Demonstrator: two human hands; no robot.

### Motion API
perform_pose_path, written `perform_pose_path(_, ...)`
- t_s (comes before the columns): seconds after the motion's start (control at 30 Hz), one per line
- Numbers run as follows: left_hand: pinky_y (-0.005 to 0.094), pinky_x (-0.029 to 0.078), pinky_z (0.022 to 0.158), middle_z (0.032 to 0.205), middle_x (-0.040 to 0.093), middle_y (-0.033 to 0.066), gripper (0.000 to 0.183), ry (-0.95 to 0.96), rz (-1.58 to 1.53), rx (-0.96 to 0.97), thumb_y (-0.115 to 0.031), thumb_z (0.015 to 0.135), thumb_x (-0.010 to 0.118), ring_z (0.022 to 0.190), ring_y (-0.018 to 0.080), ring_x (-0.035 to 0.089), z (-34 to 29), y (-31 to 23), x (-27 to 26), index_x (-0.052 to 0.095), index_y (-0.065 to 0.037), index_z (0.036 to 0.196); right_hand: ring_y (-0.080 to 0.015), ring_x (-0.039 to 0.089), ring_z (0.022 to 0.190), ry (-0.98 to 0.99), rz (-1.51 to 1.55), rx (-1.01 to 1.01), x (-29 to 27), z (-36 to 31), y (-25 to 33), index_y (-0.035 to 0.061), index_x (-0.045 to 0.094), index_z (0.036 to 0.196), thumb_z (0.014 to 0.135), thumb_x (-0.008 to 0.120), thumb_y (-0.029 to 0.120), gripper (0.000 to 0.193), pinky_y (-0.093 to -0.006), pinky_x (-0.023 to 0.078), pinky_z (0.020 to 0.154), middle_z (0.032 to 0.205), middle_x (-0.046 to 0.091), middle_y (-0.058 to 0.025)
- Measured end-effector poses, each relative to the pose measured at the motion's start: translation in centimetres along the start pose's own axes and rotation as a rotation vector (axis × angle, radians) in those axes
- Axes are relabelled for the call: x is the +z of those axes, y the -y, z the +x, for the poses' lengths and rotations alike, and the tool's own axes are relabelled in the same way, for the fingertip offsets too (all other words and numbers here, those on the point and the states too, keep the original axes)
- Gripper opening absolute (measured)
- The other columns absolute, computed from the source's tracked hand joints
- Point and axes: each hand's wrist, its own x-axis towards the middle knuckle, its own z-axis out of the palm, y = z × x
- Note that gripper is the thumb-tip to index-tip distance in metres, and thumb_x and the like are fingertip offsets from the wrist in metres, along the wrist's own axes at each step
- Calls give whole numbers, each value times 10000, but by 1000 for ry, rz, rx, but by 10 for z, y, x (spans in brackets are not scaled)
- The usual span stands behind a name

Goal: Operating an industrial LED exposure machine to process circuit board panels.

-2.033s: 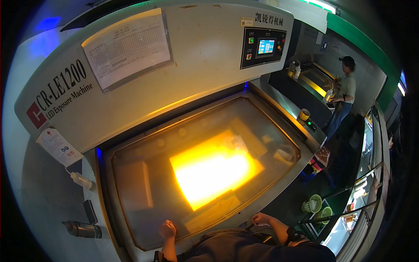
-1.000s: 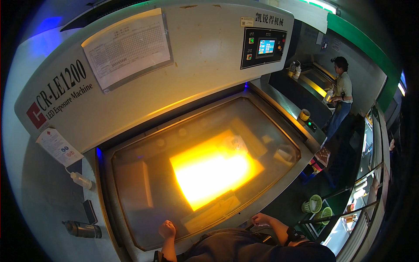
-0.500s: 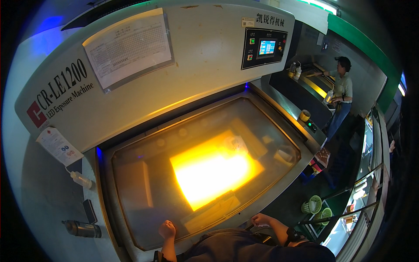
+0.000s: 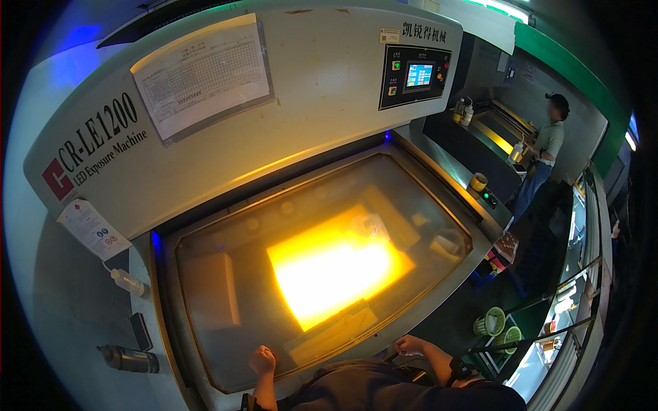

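Observation:
My left hand point(image 4: 262, 359) is curled into a fist at the near left edge of the exposure machine's cover sheet point(image 4: 205, 342), with nothing visible in it. My right hand point(image 4: 410, 344) is also closed, just beyond the machine's near edge and close to my body; nothing shows in its fingers. Beneath the sheet, a glaring yellow-lit rectangle point(image 4: 336, 267) fills the middle of the bed. A pale strip point(image 4: 336, 333) lies along its near side, and a flat panel point(image 4: 212, 281) sits to its left. Small round and pale shapes are dim towards the far and right sides.
A dark bottle point(image 4: 130, 359), a phone point(image 4: 140, 331) and a clear squeeze bottle point(image 4: 127, 281) lie on the left ledge. A control panel point(image 4: 415, 77) is at the upper right. Beyond stands a co-worker point(image 4: 548, 140) by another lit bed. Green baskets point(image 4: 489, 322) stand at the lower right.
The co-worker has straightened up and shifted right, drawing back an arm that reached over the far bed. Both my hands and the lit bed look the same.

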Motion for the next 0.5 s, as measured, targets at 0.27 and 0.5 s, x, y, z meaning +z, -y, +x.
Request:
perform_pose_path(0.27,427,483,502,607,618,112,189,1,-33,2,-119,741,466,545,306,606,0,-3,-5,612,-116,622,-86,407,505,-3,-6,-6,2,-3,2,89,545,661,710,460,81,99,-251,315,460,560,451,20)
perform_pose_path(0.5,428,492,523,625,625,112,193,11,-40,-21,-119,749,465,561,306,612,-1,-1,-4,622,-117,637,-88,418,503,4,-1,-4,-1,3,-6,86,559,667,705,465,86,102,-251,319,458,560,468,13)
